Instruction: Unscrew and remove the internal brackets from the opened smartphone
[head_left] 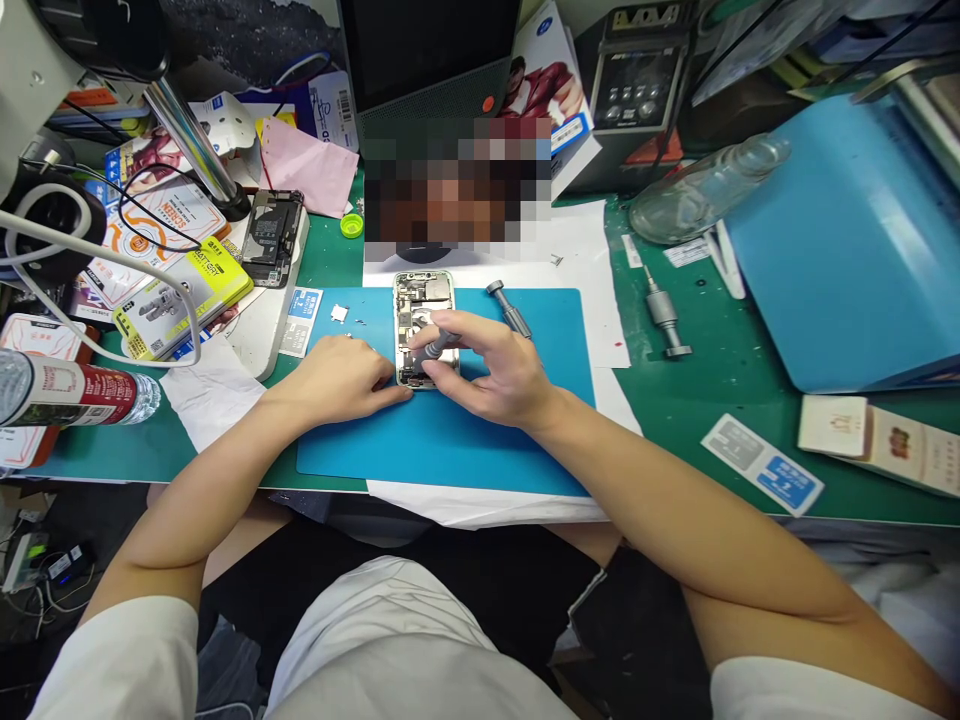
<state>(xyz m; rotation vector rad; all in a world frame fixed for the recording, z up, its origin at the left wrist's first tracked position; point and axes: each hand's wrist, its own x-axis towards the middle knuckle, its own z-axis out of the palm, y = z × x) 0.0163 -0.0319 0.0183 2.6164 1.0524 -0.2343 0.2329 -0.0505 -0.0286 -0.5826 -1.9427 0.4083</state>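
Note:
An opened phone [424, 292] lies upright on a blue mat [450, 440], its inner parts showing. My right hand [495, 370] holds a grey screwdriver [436, 347] between thumb and fingers over the lower half of the phone. My left hand [341, 380] rests on the mat at the phone's left edge, fingers loosely curled, thumb by the lower left corner; whether anything is under the fingers is hidden. A second screwdriver [510, 308] lies on the mat right of the phone. Small metal pieces [340, 313] lie above my left hand.
Another screwdriver [664, 312], a glass jar [701, 190] and a blue panel [847, 240] are at the right. Another opened phone [268, 240], boxes [180, 300] and a bottle [82, 390] stand at the left. A monitor [427, 50] is behind.

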